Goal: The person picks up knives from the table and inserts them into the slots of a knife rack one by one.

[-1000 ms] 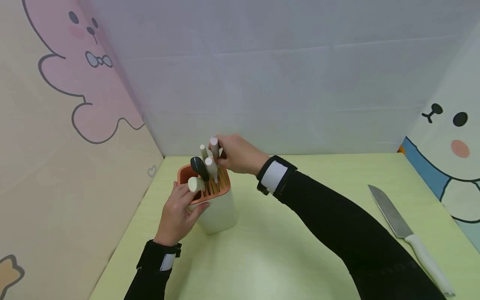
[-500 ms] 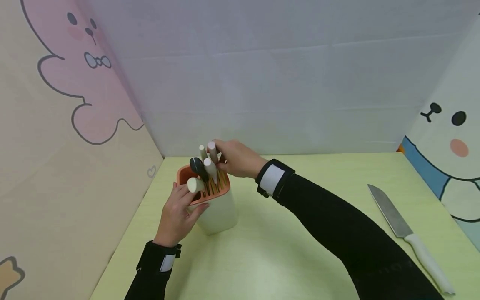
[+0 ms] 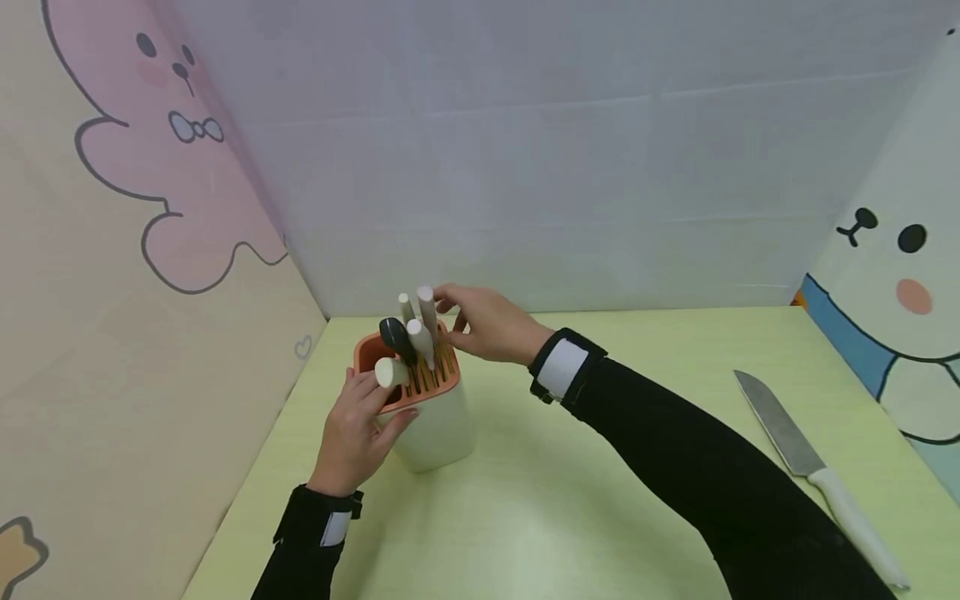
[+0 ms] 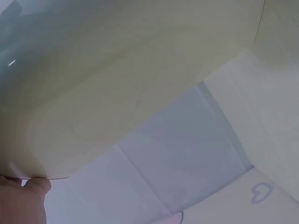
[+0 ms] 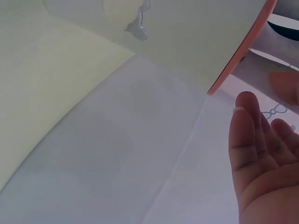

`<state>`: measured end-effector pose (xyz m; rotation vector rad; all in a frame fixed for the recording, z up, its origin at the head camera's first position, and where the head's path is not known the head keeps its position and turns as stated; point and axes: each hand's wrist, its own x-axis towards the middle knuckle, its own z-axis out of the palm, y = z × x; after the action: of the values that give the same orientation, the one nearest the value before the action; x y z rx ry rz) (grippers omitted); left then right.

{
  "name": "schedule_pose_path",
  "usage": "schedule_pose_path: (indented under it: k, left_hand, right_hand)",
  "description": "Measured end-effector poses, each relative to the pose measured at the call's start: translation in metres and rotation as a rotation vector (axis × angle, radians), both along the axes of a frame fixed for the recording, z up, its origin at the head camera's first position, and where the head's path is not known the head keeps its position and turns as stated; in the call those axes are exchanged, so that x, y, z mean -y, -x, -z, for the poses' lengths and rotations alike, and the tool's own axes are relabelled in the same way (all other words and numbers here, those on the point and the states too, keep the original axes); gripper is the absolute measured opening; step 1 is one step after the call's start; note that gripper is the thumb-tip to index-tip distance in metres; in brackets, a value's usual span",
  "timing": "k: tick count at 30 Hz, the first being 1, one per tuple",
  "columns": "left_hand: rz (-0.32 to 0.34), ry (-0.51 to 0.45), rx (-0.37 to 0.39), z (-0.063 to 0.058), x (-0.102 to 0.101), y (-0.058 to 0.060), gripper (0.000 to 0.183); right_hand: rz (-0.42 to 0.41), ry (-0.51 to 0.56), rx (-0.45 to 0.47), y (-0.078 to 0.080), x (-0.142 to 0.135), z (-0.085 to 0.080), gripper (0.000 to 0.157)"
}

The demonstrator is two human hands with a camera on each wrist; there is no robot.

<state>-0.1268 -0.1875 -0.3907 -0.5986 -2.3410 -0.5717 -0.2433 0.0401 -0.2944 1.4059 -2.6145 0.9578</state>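
A white knife block (image 3: 435, 442) with an orange slotted top stands on the table at left of centre in the head view. Several white handles and a black handle (image 3: 396, 337) stick up from it. My left hand (image 3: 349, 437) grips the block's near left side, thumb on the front wall and fingers at the rim beside a thick white handle (image 3: 390, 372). Just right of the rear white handle (image 3: 427, 307) is my right hand (image 3: 491, 323), its fingers loosely bent and apart. In the right wrist view, those fingers (image 5: 243, 135) hold nothing.
A large knife (image 3: 783, 425) with a white handle lies on the table (image 3: 585, 500) at the right, close to my right sleeve. A pale wall sheet (image 3: 562, 183) rises behind the table, with cartoon-printed panels on both sides.
The rear white handle went slightly lower into the block, then my right hand let go of it and drew a little to the right. My left hand stays in place.
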Motion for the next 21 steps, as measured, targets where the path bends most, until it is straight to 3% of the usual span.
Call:
schedule_pose_path:
  k: [3,9,16,21]
  left_hand:
    - [0.003,-0.009,-0.013,0.000,-0.001,0.000,0.054]
    - [0.007,-0.011,-0.015,-0.001,-0.001,-0.001,0.054]
    - [0.006,-0.020,-0.046,0.003,0.002,-0.002,0.054]
    - [0.021,-0.024,-0.047,0.004,0.000,0.002,0.048]
  right_hand:
    - [0.033,0.000,0.036,0.000,-0.016,0.004,0.051]
    - [0.097,0.051,0.062,0.001,-0.068,0.013,0.052]
    - [0.252,0.147,0.046,-0.003,-0.147,0.023,0.050]
    - [0.382,0.161,0.059,-0.019,-0.202,0.036,0.051]
